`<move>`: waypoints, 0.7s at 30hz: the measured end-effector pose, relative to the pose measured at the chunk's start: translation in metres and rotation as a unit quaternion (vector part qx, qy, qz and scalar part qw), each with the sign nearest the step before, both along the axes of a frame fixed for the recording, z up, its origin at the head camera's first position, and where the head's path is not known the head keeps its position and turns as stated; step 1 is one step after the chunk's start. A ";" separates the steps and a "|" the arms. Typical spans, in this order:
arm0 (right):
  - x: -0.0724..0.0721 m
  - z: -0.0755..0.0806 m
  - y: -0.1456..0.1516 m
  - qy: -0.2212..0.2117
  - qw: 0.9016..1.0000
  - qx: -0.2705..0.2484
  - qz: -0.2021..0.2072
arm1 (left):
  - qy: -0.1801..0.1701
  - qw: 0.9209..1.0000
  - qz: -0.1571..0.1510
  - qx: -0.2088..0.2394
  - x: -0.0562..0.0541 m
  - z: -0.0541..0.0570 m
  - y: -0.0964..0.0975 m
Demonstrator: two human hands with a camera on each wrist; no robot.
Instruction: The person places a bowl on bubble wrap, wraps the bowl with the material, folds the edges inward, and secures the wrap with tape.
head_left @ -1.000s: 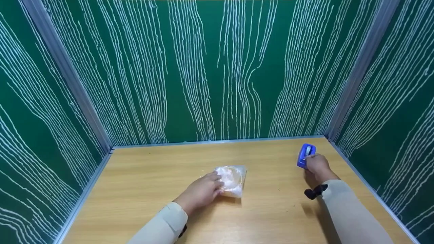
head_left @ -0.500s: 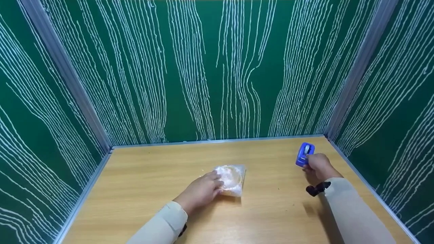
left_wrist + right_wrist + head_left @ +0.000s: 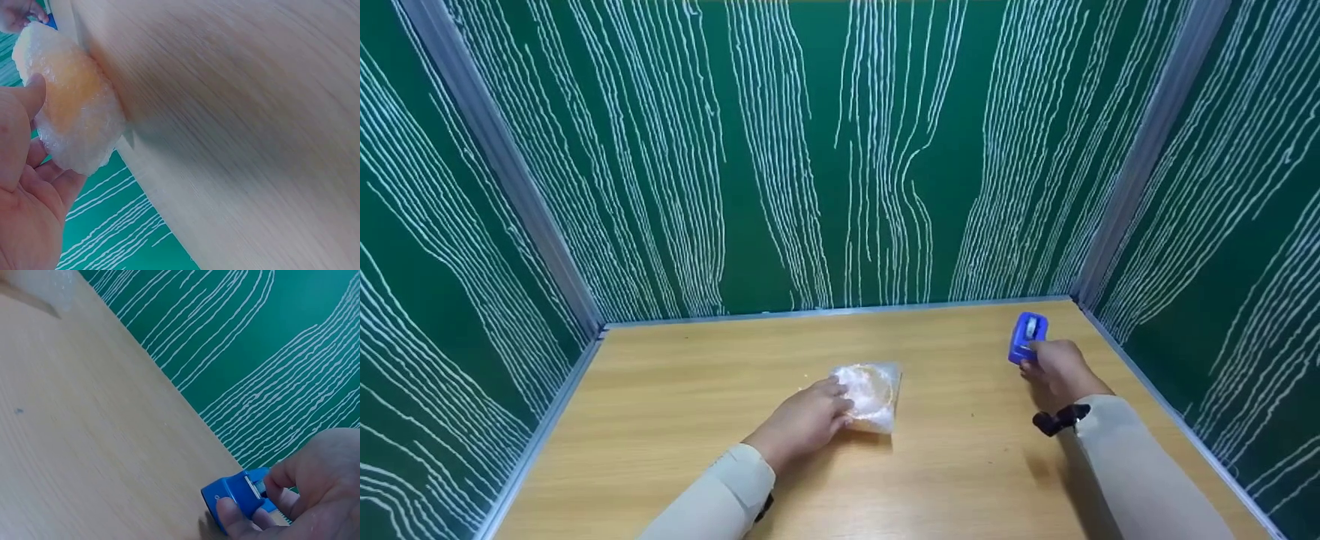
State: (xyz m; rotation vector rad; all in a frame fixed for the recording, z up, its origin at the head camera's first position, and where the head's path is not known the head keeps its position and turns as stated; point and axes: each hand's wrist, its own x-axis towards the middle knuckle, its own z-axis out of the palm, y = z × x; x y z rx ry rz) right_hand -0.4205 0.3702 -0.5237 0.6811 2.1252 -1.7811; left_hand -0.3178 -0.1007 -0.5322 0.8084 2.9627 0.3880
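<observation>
In the head view my left hand [image 3: 804, 421] holds a bubble-wrapped packet [image 3: 877, 401] near the middle of the wooden table. The left wrist view shows the thumb on one face of the bubble-wrapped packet [image 3: 73, 107] and the fingers behind its edge; something orange shows through the clear wrap. Over at the far right of the table, my right hand [image 3: 1061, 367] grips a blue tape dispenser [image 3: 1027, 334] by its near end. Seen from the right wrist, thumb and fingers pinch the tape dispenser [image 3: 236, 495], whose serrated cutting edge is partly behind the fingers.
Green walls [image 3: 877, 150] with white wavy lines enclose the wooden table [image 3: 705, 375] at the back and both sides. Grey metal strips run along its edges, with posts in the back corners. Tiny specks lie on the tabletop.
The tape dispenser appears slightly further left and farther away, while the whole head view has also shifted a little. Both hands keep their holds; the left hand stays almost still.
</observation>
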 end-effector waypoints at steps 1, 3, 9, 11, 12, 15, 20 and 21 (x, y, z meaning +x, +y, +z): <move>0.001 0.001 -0.001 0.000 1.000 -0.005 -0.007 | 0.000 1.000 0.000 0.001 0.000 0.000 0.000; 0.002 0.003 -0.003 0.008 1.000 -0.020 -0.016 | -0.003 1.000 0.001 0.005 -0.001 0.000 0.000; 0.004 0.003 -0.010 0.023 0.998 -0.048 -0.032 | -0.008 1.000 0.006 0.001 -0.004 -0.002 0.000; 0.005 0.001 -0.011 0.022 0.998 -0.049 -0.036 | -0.012 1.000 0.006 -0.001 -0.004 -0.003 0.000; 0.005 0.000 -0.012 0.022 0.998 -0.049 -0.034 | -0.014 1.000 0.007 -0.001 -0.004 -0.003 0.000; 0.007 -0.002 -0.011 0.018 0.998 -0.049 -0.028 | -0.016 1.000 0.005 0.001 -0.003 -0.003 0.001; 0.004 -0.005 -0.009 0.012 0.999 -0.040 -0.010 | -0.015 1.000 0.007 0.004 -0.003 -0.001 0.001; 0.004 -0.006 -0.009 0.012 0.999 -0.037 -0.007 | -0.015 1.000 0.008 0.003 -0.002 0.000 0.000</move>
